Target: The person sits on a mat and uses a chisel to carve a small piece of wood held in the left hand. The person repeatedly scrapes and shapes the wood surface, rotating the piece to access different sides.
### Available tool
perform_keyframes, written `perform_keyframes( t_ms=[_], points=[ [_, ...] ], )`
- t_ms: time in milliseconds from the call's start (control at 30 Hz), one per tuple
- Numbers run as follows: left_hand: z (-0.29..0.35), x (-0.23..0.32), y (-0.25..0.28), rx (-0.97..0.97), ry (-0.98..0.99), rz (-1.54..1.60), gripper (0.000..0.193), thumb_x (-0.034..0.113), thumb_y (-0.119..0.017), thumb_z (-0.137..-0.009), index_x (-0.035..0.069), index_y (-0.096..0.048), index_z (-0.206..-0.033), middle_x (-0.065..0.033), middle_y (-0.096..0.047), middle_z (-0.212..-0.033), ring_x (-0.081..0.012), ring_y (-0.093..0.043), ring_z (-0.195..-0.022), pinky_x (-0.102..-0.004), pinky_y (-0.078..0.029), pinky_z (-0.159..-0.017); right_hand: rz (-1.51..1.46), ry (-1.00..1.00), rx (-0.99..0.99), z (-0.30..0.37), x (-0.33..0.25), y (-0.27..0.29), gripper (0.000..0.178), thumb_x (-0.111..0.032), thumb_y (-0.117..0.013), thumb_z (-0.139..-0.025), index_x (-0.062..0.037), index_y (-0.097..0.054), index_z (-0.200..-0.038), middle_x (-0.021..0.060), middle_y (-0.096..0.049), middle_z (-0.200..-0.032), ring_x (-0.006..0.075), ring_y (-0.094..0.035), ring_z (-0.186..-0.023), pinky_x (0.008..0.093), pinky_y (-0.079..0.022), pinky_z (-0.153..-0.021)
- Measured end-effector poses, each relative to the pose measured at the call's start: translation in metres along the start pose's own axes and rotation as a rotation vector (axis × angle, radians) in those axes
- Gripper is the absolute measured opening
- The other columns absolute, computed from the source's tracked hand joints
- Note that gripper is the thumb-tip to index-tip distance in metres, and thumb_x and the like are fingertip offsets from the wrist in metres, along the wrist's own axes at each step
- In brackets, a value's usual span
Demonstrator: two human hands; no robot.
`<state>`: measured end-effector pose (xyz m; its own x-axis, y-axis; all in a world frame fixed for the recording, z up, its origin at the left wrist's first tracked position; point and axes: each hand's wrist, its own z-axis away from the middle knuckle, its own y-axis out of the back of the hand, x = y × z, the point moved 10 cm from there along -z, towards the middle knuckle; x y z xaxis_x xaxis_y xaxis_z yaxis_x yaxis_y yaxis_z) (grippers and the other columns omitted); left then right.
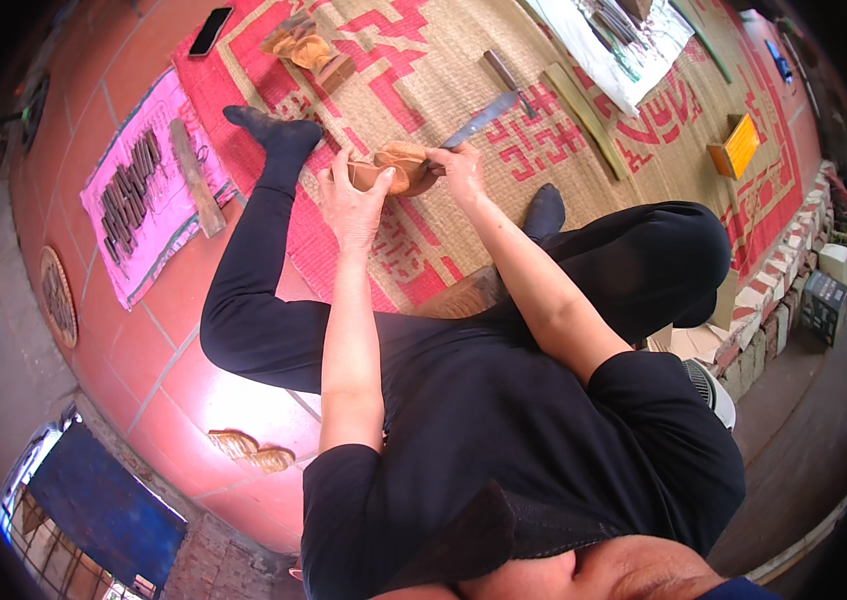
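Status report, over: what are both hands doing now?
Left hand grips round brown woven piece. Right hand holds flat metal blade against it. Nothing between the hands; phone, pink cloth lie apart.

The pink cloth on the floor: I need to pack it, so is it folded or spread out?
Spread out: the pink cloth lies flat on the tiles with dark sticks laid across it.

Red tiled floor (233, 400), woven patterned mat (463, 60), low brick edging (783, 270)
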<state>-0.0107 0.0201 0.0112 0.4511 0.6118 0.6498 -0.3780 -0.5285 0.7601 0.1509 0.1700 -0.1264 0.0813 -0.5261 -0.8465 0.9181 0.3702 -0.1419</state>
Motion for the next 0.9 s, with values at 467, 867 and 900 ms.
perform_keyframes(
  t_ms=[467, 867, 900],
  points=[
    [0.002, 0.001, 0.0, 0.001, 0.014, -0.007, 0.071, 0.039, -0.081, -0.067, 0.017, -0.053, -0.128, -0.0107, -0.051, -0.108, -0.0295, -0.054, -0.104, -0.0451, -0.045, -0.091, -0.038, -0.003, 0.066, -0.001, -0.004, -0.002, 0.014, -0.013, -0.072, -0.082, -0.0012, -0.067, -0.084, 0.0061, -0.068, -0.075, 0.012, -0.063, -0.064, 0.0246, -0.049, -0.061],
    [0.002, 0.002, -0.002, -0.005, -0.008, -0.009, 0.072, 0.039, -0.081, -0.067, 0.016, -0.053, -0.128, -0.0114, -0.051, -0.107, -0.0302, -0.054, -0.104, -0.0456, -0.045, -0.089, 0.015, 0.017, 0.087, -0.008, -0.002, 0.002, 0.015, -0.012, -0.073, -0.077, 0.0008, -0.069, -0.083, 0.0084, -0.069, -0.073, 0.014, -0.064, -0.066, 0.029, -0.051, -0.061],
    [0.002, 0.002, -0.001, -0.006, -0.008, -0.004, 0.071, 0.04, -0.081, -0.067, 0.017, -0.053, -0.128, -0.0114, -0.051, -0.107, -0.0303, -0.055, -0.103, -0.0456, -0.045, -0.089, 0.004, 0.016, 0.044, -0.009, -0.001, -0.004, 0.015, -0.012, -0.072, -0.077, 0.0008, -0.069, -0.084, 0.0086, -0.069, -0.074, 0.0142, -0.064, -0.066, 0.029, -0.051, -0.061]
  ],
)
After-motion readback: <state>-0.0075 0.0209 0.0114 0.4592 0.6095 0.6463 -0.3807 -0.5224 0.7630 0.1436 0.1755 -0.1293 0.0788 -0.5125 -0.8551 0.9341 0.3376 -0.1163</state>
